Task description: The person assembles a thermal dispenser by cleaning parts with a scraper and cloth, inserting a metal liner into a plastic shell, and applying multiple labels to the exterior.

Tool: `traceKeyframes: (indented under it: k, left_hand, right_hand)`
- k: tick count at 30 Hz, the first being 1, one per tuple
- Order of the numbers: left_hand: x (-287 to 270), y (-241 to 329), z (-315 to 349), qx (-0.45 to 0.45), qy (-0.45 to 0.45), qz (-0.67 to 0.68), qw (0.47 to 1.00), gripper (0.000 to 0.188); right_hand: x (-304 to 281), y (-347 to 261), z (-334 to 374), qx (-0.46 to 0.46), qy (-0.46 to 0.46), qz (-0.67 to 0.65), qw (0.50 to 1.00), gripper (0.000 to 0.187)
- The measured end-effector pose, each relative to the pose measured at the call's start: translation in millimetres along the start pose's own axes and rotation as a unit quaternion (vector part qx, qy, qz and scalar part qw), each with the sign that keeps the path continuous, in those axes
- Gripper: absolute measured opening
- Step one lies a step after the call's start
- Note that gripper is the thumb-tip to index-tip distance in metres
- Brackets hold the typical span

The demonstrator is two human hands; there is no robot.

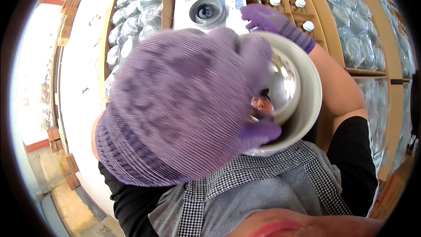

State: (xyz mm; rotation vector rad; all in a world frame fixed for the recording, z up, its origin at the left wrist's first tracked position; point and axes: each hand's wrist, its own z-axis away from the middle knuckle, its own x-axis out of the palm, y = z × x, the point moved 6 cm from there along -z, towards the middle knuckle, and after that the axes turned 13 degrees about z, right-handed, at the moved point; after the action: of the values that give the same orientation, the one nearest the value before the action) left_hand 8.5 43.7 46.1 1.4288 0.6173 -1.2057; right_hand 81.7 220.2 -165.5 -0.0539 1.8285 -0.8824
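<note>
Your counter point(83, 79) is white, crowded with cardboard boxes point(315, 26) of capped bottles point(300, 3) and bagged parts point(131, 22); a concrete floor shows at left. Your left hand point(175, 105), gloved purple, grips the bowl point(307, 96), white outside and mirror-shiny inside, held close before you. Your right hand point(274, 22) rests open-fingered on a white device point(210, 4) beyond it.

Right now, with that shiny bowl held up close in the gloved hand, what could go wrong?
1. The left hand holds the white-rimmed mirror bowl only by its edge; the grip could slip on the smooth surface.
2. That hand fills most of the view, hiding whatever lies below it.
3. The right hand reaches out to the white device beside the capped bottles; a stray elbow might knock them.
</note>
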Motion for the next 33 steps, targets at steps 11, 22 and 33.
traceKeyframes:
  k: [11, 22, 33]
  left_hand:
    - [1.3, -42.2, -2.8, 0.14, 0.047, 0.149, 0.978, 0.067]
    - [60.3, -154.9, -16.7, 0.046, 0.355, 0.552, 0.753, 0.054]
    - [69.4, -217.6, -84.8, 0.003, 0.407, 0.624, 0.667, 0.067]
  right_hand:
    - [36.4, 16.7, -114.3, 0.096, -0.036, 0.184, 0.978, 0.059]
    - [153.6, 78.2, -228.4, 0.037, -0.292, 0.354, 0.888, 0.083]
    - [-8.2, -17.4, -115.4, -0.053, 0.189, -0.374, 0.906, 0.049]
